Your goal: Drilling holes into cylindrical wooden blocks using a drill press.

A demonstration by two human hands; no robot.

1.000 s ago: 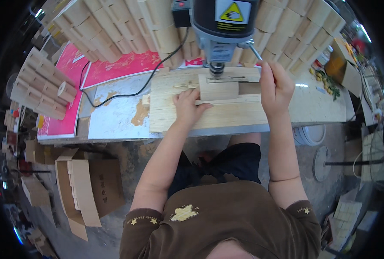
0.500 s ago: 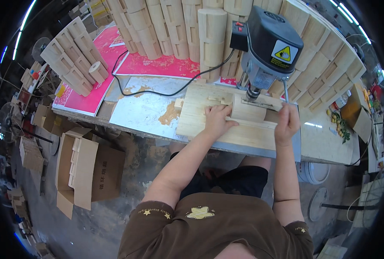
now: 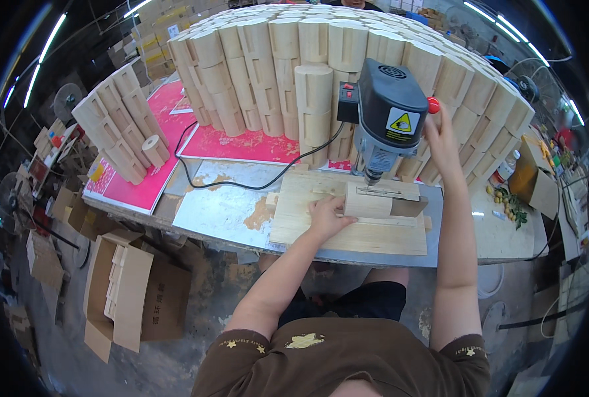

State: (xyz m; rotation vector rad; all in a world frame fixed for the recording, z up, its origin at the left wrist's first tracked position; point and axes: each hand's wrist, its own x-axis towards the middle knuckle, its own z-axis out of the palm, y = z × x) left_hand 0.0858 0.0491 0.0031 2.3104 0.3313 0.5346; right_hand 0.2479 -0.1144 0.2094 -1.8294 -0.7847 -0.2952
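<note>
A half-round wooden block (image 3: 367,204) lies on a pale wooden board on the bench, under the chuck (image 3: 372,177) of a black and grey drill press (image 3: 394,99). My left hand (image 3: 327,217) grips the block's left end, its thumb along the near side. Beside the drill's head, my right hand (image 3: 442,142) is raised, its fingers closed at the feed lever just below a red knob (image 3: 433,104). The lever itself is mostly hidden by that hand. A slim metal strip (image 3: 380,192) runs along the top of the block.
Tall stacks of slotted wooden cylinders (image 3: 228,86) stand behind the drill, with a smaller stack (image 3: 119,126) at the left. A black power cord (image 3: 241,187) curves across the bench. An open cardboard box (image 3: 122,298) stands on the floor, left. Small yellow fruits (image 3: 503,198) lie right.
My right hand has gone up from beside the block to the drill head's side, with the lever. The view has tilted upward. My left hand stays at the block's left end.
</note>
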